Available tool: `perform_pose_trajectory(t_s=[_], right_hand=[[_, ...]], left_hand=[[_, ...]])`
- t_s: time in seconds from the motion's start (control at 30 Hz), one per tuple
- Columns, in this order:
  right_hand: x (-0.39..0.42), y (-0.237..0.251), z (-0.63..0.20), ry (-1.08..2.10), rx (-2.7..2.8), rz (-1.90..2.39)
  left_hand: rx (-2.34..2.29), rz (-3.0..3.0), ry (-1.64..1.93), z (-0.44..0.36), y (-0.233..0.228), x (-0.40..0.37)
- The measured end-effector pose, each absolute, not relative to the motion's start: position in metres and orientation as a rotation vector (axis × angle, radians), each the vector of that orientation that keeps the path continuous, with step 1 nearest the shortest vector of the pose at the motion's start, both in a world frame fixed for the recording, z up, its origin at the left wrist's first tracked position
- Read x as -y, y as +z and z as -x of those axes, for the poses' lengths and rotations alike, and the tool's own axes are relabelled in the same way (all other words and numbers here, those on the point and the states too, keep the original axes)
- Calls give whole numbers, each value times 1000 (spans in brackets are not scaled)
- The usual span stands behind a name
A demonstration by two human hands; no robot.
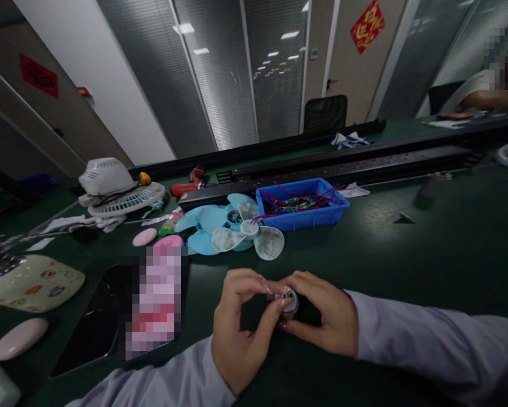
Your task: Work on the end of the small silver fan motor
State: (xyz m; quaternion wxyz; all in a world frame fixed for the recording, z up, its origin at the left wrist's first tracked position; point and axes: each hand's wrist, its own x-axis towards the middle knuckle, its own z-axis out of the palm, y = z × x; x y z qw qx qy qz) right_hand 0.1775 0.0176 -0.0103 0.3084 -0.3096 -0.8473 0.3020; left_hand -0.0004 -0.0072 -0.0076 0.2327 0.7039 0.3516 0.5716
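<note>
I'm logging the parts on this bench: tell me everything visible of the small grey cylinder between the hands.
The small grey cylinder looks metallic, with a rounded rim and small dark spots on its top face, which points up towards the camera. The left hand has finger and thumb at its top; the right hand curls around its side. Fingers hide much of it, so whether it touches the green table is unclear.

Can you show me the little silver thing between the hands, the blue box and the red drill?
Little silver thing (293,304), head view: its round top's edge.
Blue box (308,219), head view: its front wall.
Red drill (186,188), head view: its red casing.
</note>
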Motion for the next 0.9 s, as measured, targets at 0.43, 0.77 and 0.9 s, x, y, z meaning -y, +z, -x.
perform_pose_trajectory(t_s=[0.43,0.77,0.9], right_hand=[[-18,-9,-177,784,2232,802],[-17,-10,-177,782,2207,795],[-17,-7,-178,811,2231,830]], left_hand=[[-965,-1980,1498,0,-3,5],[-961,-1865,1516,-2,-2,3],[-1007,-1722,1740,-2,-2,-2]])
